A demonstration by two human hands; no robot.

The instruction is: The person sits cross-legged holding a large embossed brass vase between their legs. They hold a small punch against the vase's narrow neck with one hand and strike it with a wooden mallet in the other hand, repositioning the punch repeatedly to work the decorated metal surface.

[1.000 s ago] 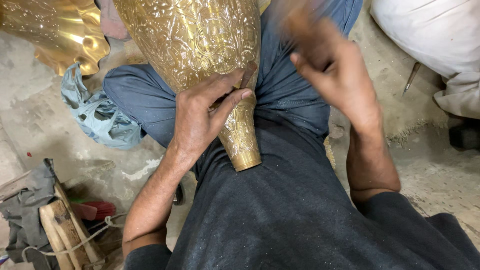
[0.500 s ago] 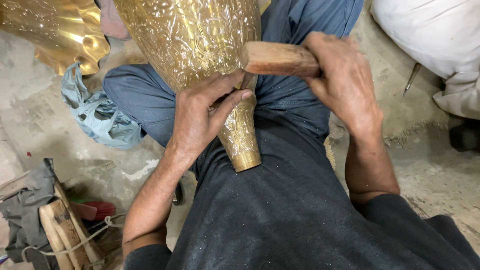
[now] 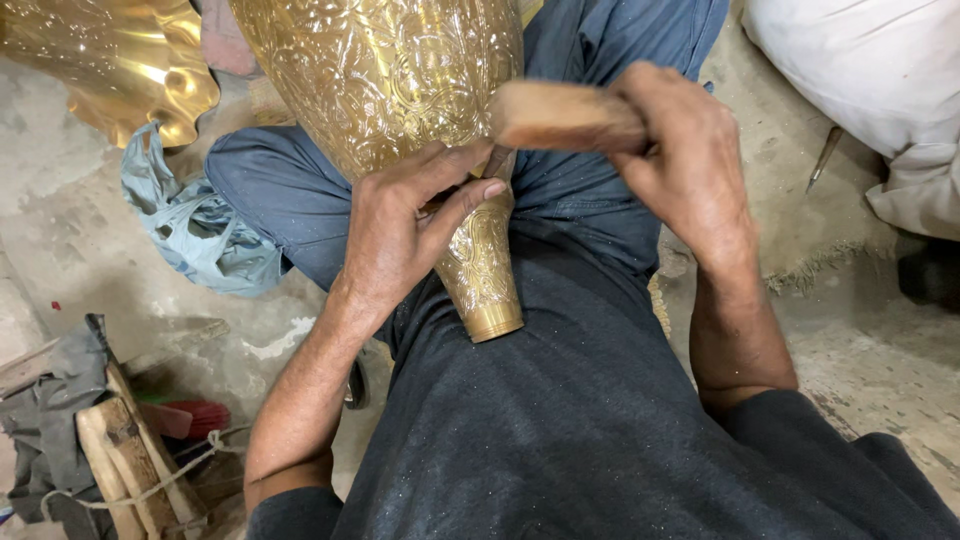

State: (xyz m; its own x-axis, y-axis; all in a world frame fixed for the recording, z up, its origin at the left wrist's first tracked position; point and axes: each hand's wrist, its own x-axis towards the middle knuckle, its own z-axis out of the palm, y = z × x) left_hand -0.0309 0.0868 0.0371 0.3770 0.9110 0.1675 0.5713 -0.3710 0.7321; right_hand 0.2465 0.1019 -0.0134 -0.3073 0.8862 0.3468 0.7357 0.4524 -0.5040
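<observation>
A large engraved brass vase [image 3: 400, 90] lies across the seated person's lap, its narrow neck pointing toward the body, so the legs cradle it and the worked surface faces up. The left hand [image 3: 400, 230] wraps around the neck where it widens, pinning the vase steady. The right hand [image 3: 690, 160] is closed around a wooden mallet [image 3: 560, 115], whose head sits just beside the vase's shoulder. The vase's mouth points toward the dark shirt; its inside is hidden. A crumpled blue bag [image 3: 195, 225] and a scalloped brass dish [image 3: 110, 60] lie on the floor [image 3: 90, 280].
</observation>
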